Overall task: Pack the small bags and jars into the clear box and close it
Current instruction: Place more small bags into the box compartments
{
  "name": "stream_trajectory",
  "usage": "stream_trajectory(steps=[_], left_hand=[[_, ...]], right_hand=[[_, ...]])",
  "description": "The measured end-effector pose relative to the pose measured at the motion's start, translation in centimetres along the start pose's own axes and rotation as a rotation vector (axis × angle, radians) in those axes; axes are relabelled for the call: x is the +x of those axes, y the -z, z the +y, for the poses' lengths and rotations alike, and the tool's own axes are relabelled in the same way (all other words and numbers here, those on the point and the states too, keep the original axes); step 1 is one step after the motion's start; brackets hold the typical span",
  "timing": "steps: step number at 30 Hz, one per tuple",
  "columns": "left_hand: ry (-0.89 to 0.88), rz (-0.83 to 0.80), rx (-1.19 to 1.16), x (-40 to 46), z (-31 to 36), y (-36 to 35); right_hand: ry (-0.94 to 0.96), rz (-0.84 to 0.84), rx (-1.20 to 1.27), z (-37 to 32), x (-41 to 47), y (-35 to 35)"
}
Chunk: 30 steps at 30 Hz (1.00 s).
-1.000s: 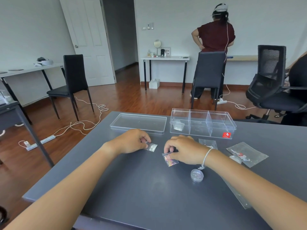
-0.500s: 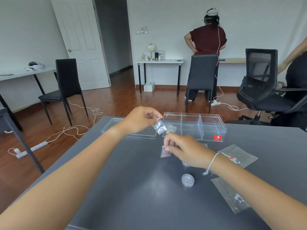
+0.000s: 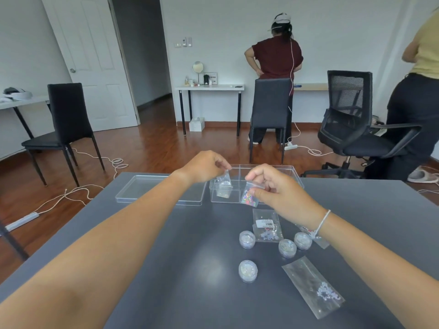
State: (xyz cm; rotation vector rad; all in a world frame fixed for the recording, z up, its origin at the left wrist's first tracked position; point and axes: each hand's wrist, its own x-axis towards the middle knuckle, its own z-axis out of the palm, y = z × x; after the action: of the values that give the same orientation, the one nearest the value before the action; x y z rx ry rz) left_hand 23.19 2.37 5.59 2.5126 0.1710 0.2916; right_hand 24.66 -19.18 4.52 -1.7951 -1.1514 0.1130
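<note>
My left hand (image 3: 206, 166) pinches a small clear bag (image 3: 224, 179) over the left compartment of the clear box (image 3: 298, 176), where another small bag (image 3: 223, 192) lies. My right hand (image 3: 275, 188) holds a small bag of coloured bits (image 3: 250, 196) at the box's front wall. The box's lid (image 3: 156, 191) lies flat to the left of the box. On the dark table, several small round jars (image 3: 247, 239) (image 3: 287, 248) (image 3: 248, 271) stand near a labelled bag (image 3: 267, 225) and a long clear bag (image 3: 312, 286).
The grey table (image 3: 190, 269) reaches its far edge just behind the box. Beyond it are a black chair (image 3: 270, 108), an office chair (image 3: 351, 124), and two people standing at the back and right. Cables lie on the wooden floor (image 3: 95, 167).
Both hands lifted their small bags off the table and carried them forward to the box. The view tilted down, showing more jars and bags near me.
</note>
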Motion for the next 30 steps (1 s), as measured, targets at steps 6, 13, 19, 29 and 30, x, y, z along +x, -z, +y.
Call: stream_trajectory(steps=[6, 13, 19, 29, 30], left_hand=[[0.035, -0.114, 0.109, 0.4, -0.7, -0.5], [-0.014, 0.011, 0.032, -0.6, -1.6, -0.3], [-0.077, 0.23, -0.156, -3.9, -1.8, 0.3], [-0.126, 0.077, -0.282, -9.8, 0.0, -2.0], [-0.137, 0.051, -0.284, -10.1, 0.3, -2.5]], right_hand=[[-0.006, 0.107, 0.015, 0.3, 1.6, 0.7], [-0.06, 0.167, -0.016, 0.8, 5.5, -0.2], [-0.117, 0.105, -0.086, 1.5, 7.8, -2.3], [-0.165, -0.039, -0.384, 2.2, 7.9, -4.0], [-0.138, -0.025, -0.427, 2.3, 7.7, -4.0]])
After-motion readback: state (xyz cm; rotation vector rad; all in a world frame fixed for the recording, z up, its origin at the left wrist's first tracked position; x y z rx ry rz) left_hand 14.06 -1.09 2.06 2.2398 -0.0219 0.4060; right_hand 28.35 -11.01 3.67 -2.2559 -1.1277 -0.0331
